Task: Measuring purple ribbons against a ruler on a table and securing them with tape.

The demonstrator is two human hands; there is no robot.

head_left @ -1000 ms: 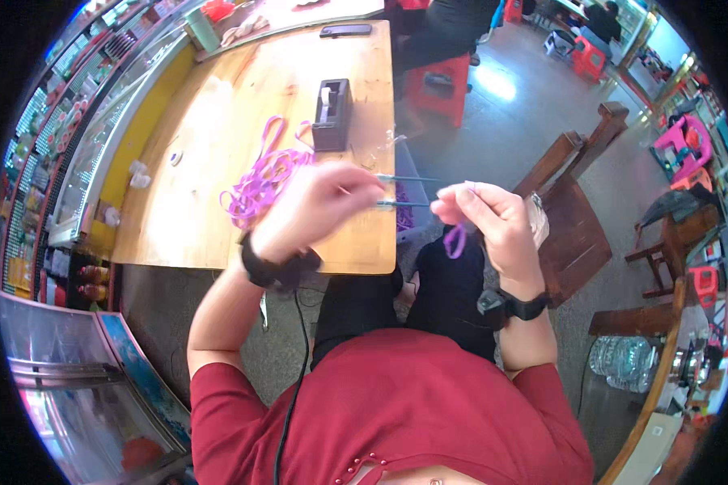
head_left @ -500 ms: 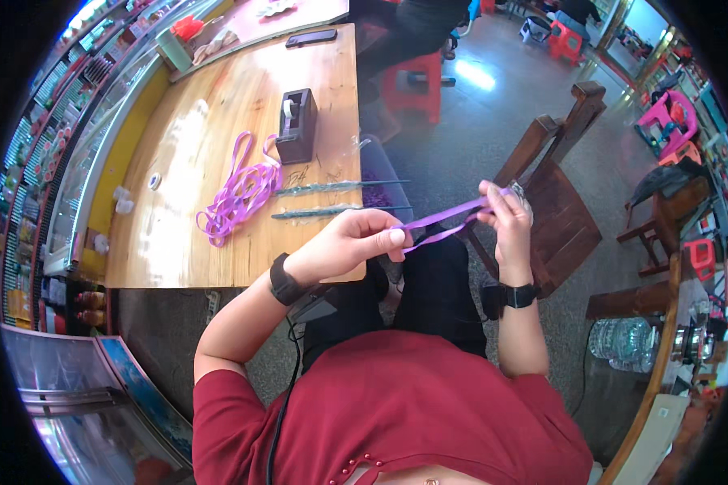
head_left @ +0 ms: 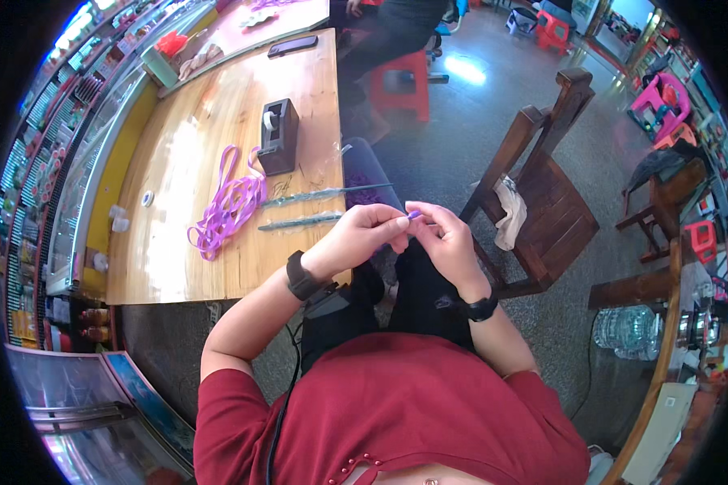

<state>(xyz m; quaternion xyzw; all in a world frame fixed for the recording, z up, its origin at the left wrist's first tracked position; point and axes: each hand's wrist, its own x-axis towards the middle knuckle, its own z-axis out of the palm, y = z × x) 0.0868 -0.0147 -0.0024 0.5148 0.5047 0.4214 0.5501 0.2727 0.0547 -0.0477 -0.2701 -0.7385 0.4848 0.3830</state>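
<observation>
My left hand (head_left: 362, 236) and my right hand (head_left: 443, 240) meet over my lap beside the wooden table's (head_left: 178, 170) near corner. Together they pinch a small piece of purple ribbon (head_left: 413, 216); only its tip shows between the fingertips. A pile of purple ribbon strips (head_left: 226, 206) lies on the table to my left. Two long thin green stems (head_left: 315, 207) lie on the table close to my left hand. A black tape dispenser (head_left: 279, 136) stands behind them.
A dark wooden chair (head_left: 542, 202) with a pale cloth (head_left: 510, 212) on it stands to my right. A red stool (head_left: 396, 81) and a seated person (head_left: 388, 24) are beyond the table. A phone (head_left: 298, 46) lies at the table's far end. Shelves (head_left: 48, 153) line the left side.
The ribbon was stretched out between my hands half a second ago. Now both hands have come together and the ribbon is bunched at my fingertips. The camera view has tilted slightly.
</observation>
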